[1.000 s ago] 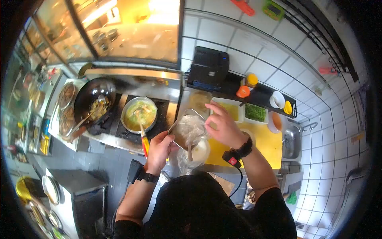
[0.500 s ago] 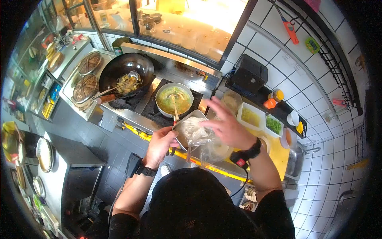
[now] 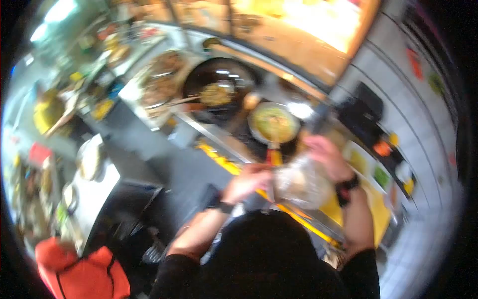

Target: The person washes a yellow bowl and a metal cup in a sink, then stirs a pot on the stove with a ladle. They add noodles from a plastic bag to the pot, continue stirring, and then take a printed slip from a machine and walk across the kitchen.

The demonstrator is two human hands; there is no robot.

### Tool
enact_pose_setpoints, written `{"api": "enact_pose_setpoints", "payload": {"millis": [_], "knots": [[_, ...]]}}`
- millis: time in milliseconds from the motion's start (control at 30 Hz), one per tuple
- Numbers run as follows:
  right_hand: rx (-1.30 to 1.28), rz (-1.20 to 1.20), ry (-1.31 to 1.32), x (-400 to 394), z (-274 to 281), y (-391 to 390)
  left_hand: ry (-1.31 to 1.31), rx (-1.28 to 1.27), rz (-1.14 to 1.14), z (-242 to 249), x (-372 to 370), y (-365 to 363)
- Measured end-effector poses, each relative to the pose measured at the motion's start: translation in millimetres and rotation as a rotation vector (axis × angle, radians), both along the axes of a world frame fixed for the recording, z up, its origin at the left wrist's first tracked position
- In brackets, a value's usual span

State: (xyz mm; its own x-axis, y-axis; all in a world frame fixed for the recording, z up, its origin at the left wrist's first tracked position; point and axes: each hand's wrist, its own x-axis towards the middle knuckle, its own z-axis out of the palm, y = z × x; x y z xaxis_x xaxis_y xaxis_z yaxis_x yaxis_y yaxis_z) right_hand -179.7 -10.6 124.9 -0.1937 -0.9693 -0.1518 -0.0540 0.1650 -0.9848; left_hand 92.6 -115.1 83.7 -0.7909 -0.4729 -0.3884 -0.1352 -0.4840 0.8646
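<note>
The view is smeared by motion. My left hand (image 3: 247,181) grips the left edge of a metal container (image 3: 272,188). A clear plastic bag (image 3: 300,185) with something pale inside bulges from the container, hiding most of it. Beside the bag's upper right is my right hand (image 3: 329,155); its fingers are too blurred to show whether they pinch the plastic. Just beyond both hands, a pan (image 3: 253,130) of yellow-green soup sits on the stove with a utensil (image 3: 275,133) standing in it. Farther left, a dark wok (image 3: 249,74) contains yellowish food.
A yellow board (image 3: 377,212) lies right of my hands, near a white tub of chopped greens (image 3: 381,177). Round baskets (image 3: 162,74) stand left of the wok. At lower left is a person in orange (image 3: 82,274); another in yellow (image 3: 50,114) is farther back.
The view has swung left, shifting the stove rightward and bringing a person in orange into sight. The bag now looks puffed up. My right hand, spread over the container before, is now at the bag's side.
</note>
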Motion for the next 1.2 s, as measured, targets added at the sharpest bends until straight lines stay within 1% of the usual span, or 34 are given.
{"api": "enact_pose_setpoints", "payload": {"millis": [33, 67, 100, 133, 167, 200, 233, 267, 300, 367, 400, 433, 500, 567, 633, 667, 700, 767, 833, 900, 933, 967, 1033, 1067, 1100, 1167, 1200], "knots": [[0.027, -0.075, -0.088, 2, 2, 6, -0.016, 0.013, 0.008, -8, 2, -1], [-0.109, -0.12, -0.115, 9, 13, 10, -0.033, -0.005, -0.035, -17, 1, -3], [-0.264, -0.175, -0.024, 8, 11, 15, -0.042, -0.031, -0.01, -9, 2, -3], [-0.376, -0.277, 0.008, 23, 18, 16, -0.005, -0.022, 0.014, -22, 1, -3], [-0.493, -0.398, 0.045, 31, 22, 18, -0.088, -0.068, -0.003, -6, 4, -4], [-0.528, -0.383, 0.035, 30, 17, 25, -0.062, -0.071, 0.014, -10, 5, -2], [-0.494, -0.197, 0.303, 20, 10, 35, -0.035, -0.066, 0.026, -11, 6, -1], [-0.442, -0.013, 0.565, 16, 19, 34, -0.04, -0.08, 0.035, -6, 1, -6], [-0.45, -0.012, 0.564, 21, 20, 34, -0.052, -0.077, 0.012, -7, -1, -4], [-0.125, 0.289, 0.759, 42, 34, 37, -0.059, -0.065, -0.027, -1, -3, 0], [-0.147, 0.301, 0.838, 44, 32, 35, -0.076, -0.059, -0.011, 0, -5, 1], [-0.145, 0.293, 0.842, 45, 33, 34, -0.092, -0.054, 0.007, 1, -6, 1], [-0.061, 0.206, 0.812, 43, 38, 35, -0.08, -0.036, 0.007, 0, -6, 0], [-0.052, 0.25, 0.838, 33, 43, 40, -0.017, 0.022, 0.011, 1, 0, 0], [0.039, 0.274, 0.574, 21, 38, 43, -0.008, 0.019, 0.06, -3, 6, 1], [0.04, 0.317, 0.492, 13, 29, 47, -0.017, 0.013, 0.052, -1, 7, 3], [0.038, 0.35, 0.413, 7, 24, 49, -0.021, 0.003, 0.041, 4, 8, 1], [0.119, 0.416, 0.256, 5, 24, 48, -0.081, -0.031, 0.024, 9, 7, -3], [0.15, 0.457, 0.192, 2, 11, 50, -0.101, -0.032, 0.039, 9, 6, -4], [0.135, 0.465, -0.243, 5, -6, 48, -0.043, 0.0, -0.012, 13, 3, -6], [0.168, 0.406, -0.32, 9, -7, 51, -0.054, -0.029, -0.032, 11, 2, -6], [0.169, 0.397, -0.322, 14, -8, 51, -0.054, -0.027, -0.042, 10, 0, -6], [0.283, 0.318, -0.3, 23, -10, 48, -0.077, -0.097, -0.153, 13, -2, -7], [0.255, 0.35, -0.216, 31, 0, 48, -0.085, -0.094, -0.16, 15, -2, -6], [0.25, 0.349, -0.224, 32, 1, 48, -0.11, -0.125, -0.171, 19, -3, -5], [0.263, 0.434, 0.086, 33, 0, 43, -0.156, -0.161, -0.155, 29, -3, -2], [0.262, 0.427, 0.072, 34, -9, 43, -0.151, -0.147, -0.165, 26, -2, -3]]}}
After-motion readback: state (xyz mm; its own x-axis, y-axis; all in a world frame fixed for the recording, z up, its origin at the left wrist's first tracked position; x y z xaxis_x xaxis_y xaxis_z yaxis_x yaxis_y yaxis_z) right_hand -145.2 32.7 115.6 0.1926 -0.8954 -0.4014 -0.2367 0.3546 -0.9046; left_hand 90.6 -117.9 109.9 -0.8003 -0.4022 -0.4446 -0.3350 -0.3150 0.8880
